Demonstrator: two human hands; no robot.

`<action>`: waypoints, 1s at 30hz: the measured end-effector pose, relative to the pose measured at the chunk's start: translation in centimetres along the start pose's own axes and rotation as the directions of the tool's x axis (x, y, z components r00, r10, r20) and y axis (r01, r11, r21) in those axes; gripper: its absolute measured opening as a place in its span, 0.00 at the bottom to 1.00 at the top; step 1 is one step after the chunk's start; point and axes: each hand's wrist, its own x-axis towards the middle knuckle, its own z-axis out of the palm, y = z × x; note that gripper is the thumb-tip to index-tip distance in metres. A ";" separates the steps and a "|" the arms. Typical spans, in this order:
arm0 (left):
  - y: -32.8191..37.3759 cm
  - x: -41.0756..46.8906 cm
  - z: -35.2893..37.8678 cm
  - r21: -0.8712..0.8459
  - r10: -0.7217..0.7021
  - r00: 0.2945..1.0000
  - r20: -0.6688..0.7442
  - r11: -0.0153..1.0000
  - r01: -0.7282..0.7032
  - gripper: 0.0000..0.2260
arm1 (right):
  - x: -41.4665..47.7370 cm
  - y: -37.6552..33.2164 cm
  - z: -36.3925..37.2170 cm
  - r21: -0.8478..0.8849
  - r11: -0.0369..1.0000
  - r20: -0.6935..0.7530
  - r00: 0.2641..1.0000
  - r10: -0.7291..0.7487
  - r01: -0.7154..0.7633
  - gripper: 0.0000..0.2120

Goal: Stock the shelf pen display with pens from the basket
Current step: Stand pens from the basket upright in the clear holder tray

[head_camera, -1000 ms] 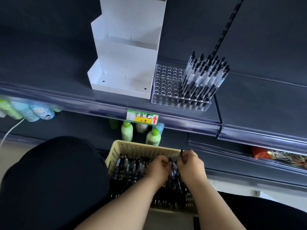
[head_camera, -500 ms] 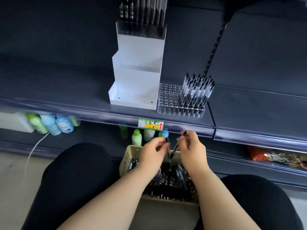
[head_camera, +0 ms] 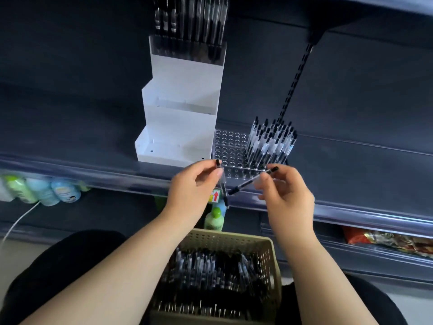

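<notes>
Shelf front (head_camera: 70, 171) | left hand (head_camera: 189, 195) pinches upright pen (head_camera: 223, 186) | right hand (head_camera: 285, 200) pinches slanted pen (head_camera: 246, 183)

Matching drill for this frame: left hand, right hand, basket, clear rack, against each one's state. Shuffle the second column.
1. left hand
2. right hand
3. basket
4. clear rack

A. holds loose pens
B. pinches slanted pen
C. standing pens fill only its right part
D. pinches near-vertical pen

Pairs: 1-D, 2-B, 3-A, 4-C

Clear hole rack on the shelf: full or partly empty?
Partly empty. Pens stand only in the right part of the clear rack; its left holes show bare.
</notes>
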 end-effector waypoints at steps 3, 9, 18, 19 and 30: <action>1.4 2.5 0.1 -0.016 0.089 0.995 -0.038 0.996 -0.090 0.08 | 3.2 -1.3 -0.5 -0.034 0.995 -0.041 0.994 -0.097 0.096 0.09; 2.5 8.5 1.1 -0.036 0.185 0.980 -0.066 0.982 -0.188 0.09 | 10.6 -2.2 -0.4 -0.164 0.960 -0.065 0.968 -0.242 0.229 0.07; 0.2 11.2 1.4 -0.056 0.183 0.973 -0.137 0.980 -0.192 0.09 | 16.0 -0.7 2.1 -0.324 0.908 0.103 0.964 -0.244 0.265 0.07; 0.2 11.2 1.4 -0.068 0.182 0.972 -0.148 0.979 -0.194 0.09 | 16.1 -0.5 2.3 -0.337 0.902 0.111 0.963 -0.248 0.271 0.06; 0.5 11.1 1.0 -0.073 0.220 0.960 -0.174 0.969 -0.235 0.07 | 16.5 0.5 3.6 -0.418 0.852 0.172 0.948 -0.267 0.315 0.11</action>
